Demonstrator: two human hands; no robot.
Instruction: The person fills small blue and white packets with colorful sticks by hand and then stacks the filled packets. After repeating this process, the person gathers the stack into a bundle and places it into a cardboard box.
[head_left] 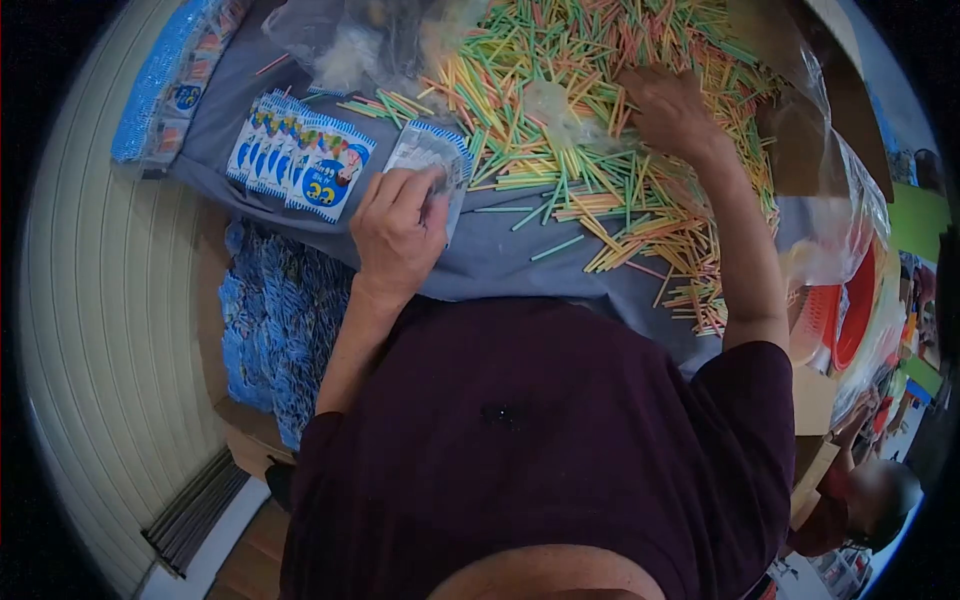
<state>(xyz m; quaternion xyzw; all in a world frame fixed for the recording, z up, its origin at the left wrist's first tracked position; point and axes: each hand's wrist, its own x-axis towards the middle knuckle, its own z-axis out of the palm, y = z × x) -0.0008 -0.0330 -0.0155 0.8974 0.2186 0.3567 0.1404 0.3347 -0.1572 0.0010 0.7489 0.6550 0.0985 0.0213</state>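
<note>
My left hand [398,225] is closed, its bent fingers gripping a small clear packet [436,143] with blue striped edges. Right beside it, several printed blue and white packets [326,168] lie overlapped in a row on the grey cloth. Over the large heap of thin candy-coloured sticks [520,140], in green, yellow, orange and pink, reaches my right hand [668,108]. Its fingers are apart and touch the sticks; I see nothing held in them, though the fingertips are partly hidden.
A cardboard box [265,425] below the left edge holds many blue packets [270,320]. Clear plastic bags [345,50] lie at the back. Larger blue packs [165,100] stand at the far left. A red basket [855,310] and another person [850,505] are at the right.
</note>
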